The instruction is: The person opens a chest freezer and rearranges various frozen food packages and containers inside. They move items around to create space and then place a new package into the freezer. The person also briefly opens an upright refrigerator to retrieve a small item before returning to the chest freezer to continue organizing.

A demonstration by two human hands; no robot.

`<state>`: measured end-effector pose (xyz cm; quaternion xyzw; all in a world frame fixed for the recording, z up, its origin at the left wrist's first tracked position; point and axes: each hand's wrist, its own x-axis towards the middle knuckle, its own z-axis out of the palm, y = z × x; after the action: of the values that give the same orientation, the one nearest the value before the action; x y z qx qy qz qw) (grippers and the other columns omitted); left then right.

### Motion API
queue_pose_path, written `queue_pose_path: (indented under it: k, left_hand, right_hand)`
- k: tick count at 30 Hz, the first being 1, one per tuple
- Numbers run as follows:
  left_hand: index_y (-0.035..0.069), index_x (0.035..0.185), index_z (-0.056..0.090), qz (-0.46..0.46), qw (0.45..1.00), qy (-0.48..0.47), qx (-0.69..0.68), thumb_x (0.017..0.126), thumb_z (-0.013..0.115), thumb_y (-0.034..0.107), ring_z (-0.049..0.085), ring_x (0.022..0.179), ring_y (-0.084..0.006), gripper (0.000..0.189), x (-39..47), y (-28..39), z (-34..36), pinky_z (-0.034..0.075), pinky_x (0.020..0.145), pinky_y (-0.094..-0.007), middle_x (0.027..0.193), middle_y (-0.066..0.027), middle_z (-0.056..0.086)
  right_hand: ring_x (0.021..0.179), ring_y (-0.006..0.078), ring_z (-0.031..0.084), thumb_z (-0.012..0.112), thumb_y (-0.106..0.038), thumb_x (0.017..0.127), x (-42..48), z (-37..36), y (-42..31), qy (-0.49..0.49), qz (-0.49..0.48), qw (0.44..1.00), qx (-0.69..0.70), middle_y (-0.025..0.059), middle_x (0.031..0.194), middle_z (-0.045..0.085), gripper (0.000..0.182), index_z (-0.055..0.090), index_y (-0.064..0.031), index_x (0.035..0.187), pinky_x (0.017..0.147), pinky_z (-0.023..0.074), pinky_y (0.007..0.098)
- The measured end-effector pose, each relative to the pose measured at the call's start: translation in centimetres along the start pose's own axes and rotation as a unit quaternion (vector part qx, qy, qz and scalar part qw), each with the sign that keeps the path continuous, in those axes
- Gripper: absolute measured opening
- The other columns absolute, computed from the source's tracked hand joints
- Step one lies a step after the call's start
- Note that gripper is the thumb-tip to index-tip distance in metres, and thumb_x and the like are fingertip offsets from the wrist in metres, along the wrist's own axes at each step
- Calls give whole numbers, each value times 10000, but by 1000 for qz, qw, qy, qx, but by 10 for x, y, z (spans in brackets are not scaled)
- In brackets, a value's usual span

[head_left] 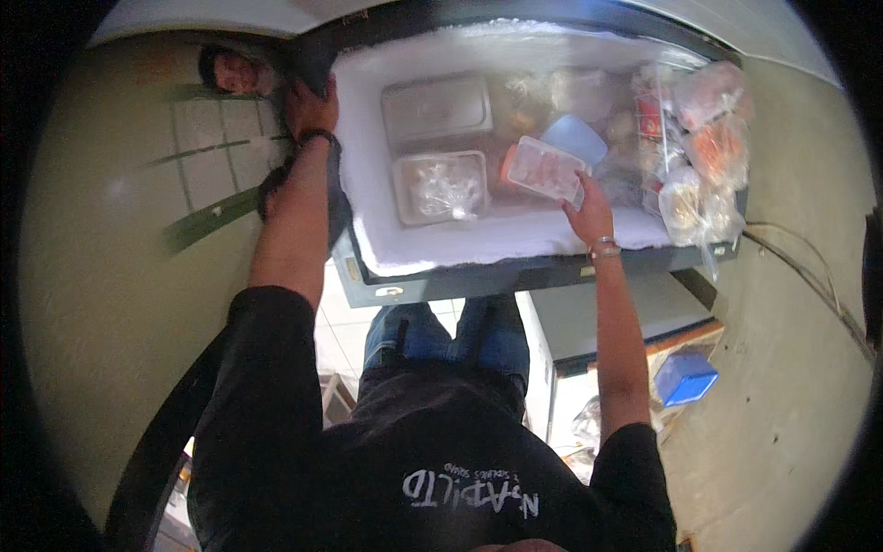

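My right hand (590, 214) holds a translucent plastic food box (548, 171) with pinkish contents by its near right corner. The box is tilted above the inside of a frosted chest freezer (386, 241). Under its left end shows an orange edge, and a light blue plastic piece (576, 138) lies just behind it. At the freezer's far left corner my left hand (314, 107) touches a dark part; its fingers are partly hidden, so its grip is unclear. Left inside the freezer are a lidded clear container (436, 107) and another container (407, 196) with a knotted plastic bag (445, 190) on it.
A wire basket (652, 155) and several bagged foods (714, 148) fill the freezer's right end. Cables (793, 265) run along the right wall. Below stands a cabinet (593, 317) with a blue container (685, 379) beside it. A person's head (236, 72) shows at upper left.
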<state>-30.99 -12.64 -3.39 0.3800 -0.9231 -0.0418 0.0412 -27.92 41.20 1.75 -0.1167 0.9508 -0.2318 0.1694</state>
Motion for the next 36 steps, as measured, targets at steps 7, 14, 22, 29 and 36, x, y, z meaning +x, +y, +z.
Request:
queue_pose_path:
  k: [7,14,22,29,36]
  left_hand:
    - [77,1460,218,10,999,-9,-31,785,382,779,415,1251,-426,988,24,9,9,404,972,-520,1388,-266,381]
    - [64,1459,214,73,995,47,-49,773,416,777,416,1240,-445,1010,25,-10,17,388,995,-498,1375,-297,377]
    - [-1,1425,280,66,995,39,-61,809,437,728,314,1330,-405,968,25,11,-2,253,1104,-446,1435,-266,320]
    - [0,1373,366,73,997,4,-7,892,486,488,363,1273,-403,696,16,34,-30,252,1096,-444,1382,-276,379]
    - [-19,1329,409,42,992,18,-114,878,521,496,387,1257,-397,694,11,42,-39,288,1083,-418,1352,-252,420]
  right_hand:
    - [1213,336,466,755,-368,695,128,104,86,-201,-27,964,-174,181,1322,479,792,425,-42,1337,1004,396,430]
    - [1162,357,493,803,-536,557,165,162,99,-313,-8,916,-251,214,1209,536,931,491,14,1240,993,401,407]
    - [1151,378,492,796,-536,569,167,170,117,-295,10,932,-211,220,1172,546,898,509,32,1202,990,400,436]
    - [1135,381,504,735,-402,694,134,177,133,-211,-89,942,-244,190,1173,567,704,501,-40,1251,961,423,441]
    - [1047,355,555,607,-215,818,145,141,110,-269,-17,962,-30,171,1146,601,449,523,-62,1232,948,429,414]
